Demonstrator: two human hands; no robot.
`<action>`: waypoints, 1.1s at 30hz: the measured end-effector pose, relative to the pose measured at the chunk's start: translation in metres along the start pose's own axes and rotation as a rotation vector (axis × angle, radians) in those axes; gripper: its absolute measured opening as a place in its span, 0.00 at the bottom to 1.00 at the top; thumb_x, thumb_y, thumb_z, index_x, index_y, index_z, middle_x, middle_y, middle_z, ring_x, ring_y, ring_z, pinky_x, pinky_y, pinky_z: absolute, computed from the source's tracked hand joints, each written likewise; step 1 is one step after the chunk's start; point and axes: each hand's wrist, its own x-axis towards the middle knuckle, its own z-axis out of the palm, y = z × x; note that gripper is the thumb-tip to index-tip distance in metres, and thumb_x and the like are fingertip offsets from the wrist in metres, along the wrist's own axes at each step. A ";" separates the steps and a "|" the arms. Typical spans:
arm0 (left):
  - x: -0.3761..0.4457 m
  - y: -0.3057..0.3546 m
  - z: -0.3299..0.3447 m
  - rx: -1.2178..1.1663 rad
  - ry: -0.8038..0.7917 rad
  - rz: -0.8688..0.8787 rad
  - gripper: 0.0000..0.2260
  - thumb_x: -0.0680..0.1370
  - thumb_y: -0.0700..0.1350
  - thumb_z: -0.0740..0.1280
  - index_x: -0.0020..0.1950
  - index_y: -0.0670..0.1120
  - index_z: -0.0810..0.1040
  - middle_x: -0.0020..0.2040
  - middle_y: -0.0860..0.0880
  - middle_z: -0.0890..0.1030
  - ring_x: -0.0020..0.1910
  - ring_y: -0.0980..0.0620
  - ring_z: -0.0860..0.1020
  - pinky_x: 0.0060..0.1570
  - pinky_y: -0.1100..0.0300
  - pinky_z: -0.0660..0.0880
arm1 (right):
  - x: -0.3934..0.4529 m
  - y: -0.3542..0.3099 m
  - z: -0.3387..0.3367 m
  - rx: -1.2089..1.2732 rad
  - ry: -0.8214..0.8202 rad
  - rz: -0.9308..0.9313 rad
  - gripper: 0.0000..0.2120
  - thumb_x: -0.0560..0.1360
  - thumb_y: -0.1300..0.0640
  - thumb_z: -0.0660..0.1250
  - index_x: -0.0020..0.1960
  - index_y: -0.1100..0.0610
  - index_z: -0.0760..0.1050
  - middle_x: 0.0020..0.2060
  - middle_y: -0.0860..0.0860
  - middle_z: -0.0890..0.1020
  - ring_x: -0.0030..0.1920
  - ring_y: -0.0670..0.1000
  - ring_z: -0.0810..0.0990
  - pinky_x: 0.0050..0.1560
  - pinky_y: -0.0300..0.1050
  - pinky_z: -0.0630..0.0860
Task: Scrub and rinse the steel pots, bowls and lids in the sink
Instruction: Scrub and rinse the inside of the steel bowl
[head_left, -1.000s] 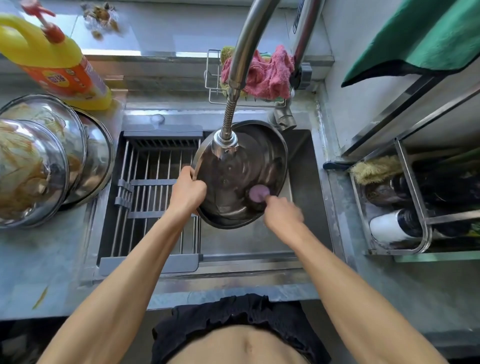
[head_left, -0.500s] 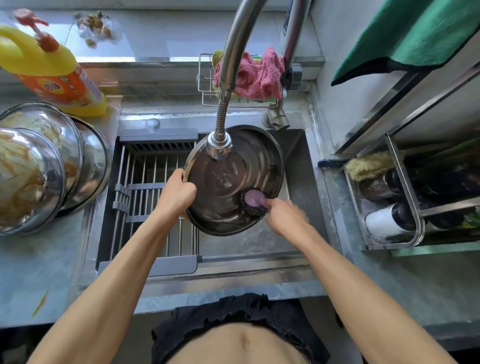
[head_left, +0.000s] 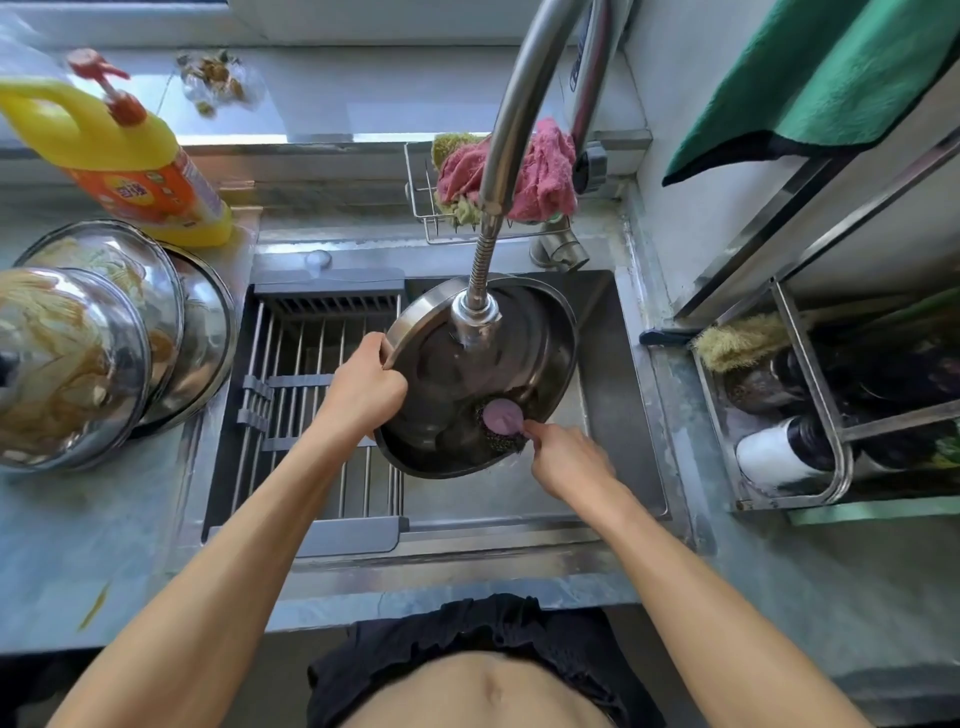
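- The left hand (head_left: 366, 387) grips the left rim of a steel bowl (head_left: 540, 332), fingers curled over the edge, holding it tilted above the sink (head_left: 618, 415) with its inside facing the person.
- The right hand (head_left: 569, 457) pinches a scrubber (head_left: 501, 421), a dark wire pad with a purple cap, and presses it against the bowl's lower inner wall, near the rim on the person's side.
- The faucet head (head_left: 475, 314) hangs over the bowl's upper half; whether water is running cannot be told.
- A slatted drain rack (head_left: 306, 415) spans the left half of the sink, just beside the left hand.
- On the counter (head_left: 88, 545) to the left, stacked steel pots and lids (head_left: 104, 343) lie overlapping, smeared with yellowish residue.
- Behind them stands a yellow detergent bottle (head_left: 130, 161) with a red pump.
- A wire caddy (head_left: 421, 208) behind the sink holds a pink cloth (head_left: 545, 171) and a green sponge.
- A steel rack (head_left: 810, 364) on the right holds a brush (head_left: 737, 340) and dark bottles, one with a white cap.
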 end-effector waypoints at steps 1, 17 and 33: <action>0.001 -0.001 0.002 -0.005 -0.006 -0.009 0.10 0.72 0.32 0.55 0.49 0.44 0.67 0.44 0.43 0.74 0.42 0.43 0.74 0.37 0.48 0.76 | -0.001 0.002 0.000 -0.010 0.004 0.012 0.28 0.79 0.60 0.55 0.73 0.35 0.64 0.61 0.59 0.78 0.60 0.63 0.77 0.55 0.51 0.74; 0.004 -0.026 0.013 -0.094 -0.066 -0.131 0.14 0.70 0.37 0.57 0.54 0.48 0.71 0.48 0.43 0.79 0.48 0.41 0.79 0.47 0.38 0.81 | 0.009 0.006 -0.018 -0.420 0.207 -0.029 0.29 0.80 0.65 0.52 0.79 0.49 0.55 0.56 0.59 0.80 0.56 0.62 0.80 0.48 0.52 0.74; -0.007 -0.035 0.042 -0.322 -0.009 -0.198 0.16 0.70 0.35 0.56 0.57 0.45 0.71 0.52 0.40 0.79 0.50 0.38 0.80 0.38 0.39 0.83 | 0.006 -0.005 -0.002 -0.045 -0.008 0.156 0.19 0.78 0.62 0.56 0.66 0.54 0.75 0.60 0.59 0.79 0.60 0.60 0.78 0.57 0.50 0.75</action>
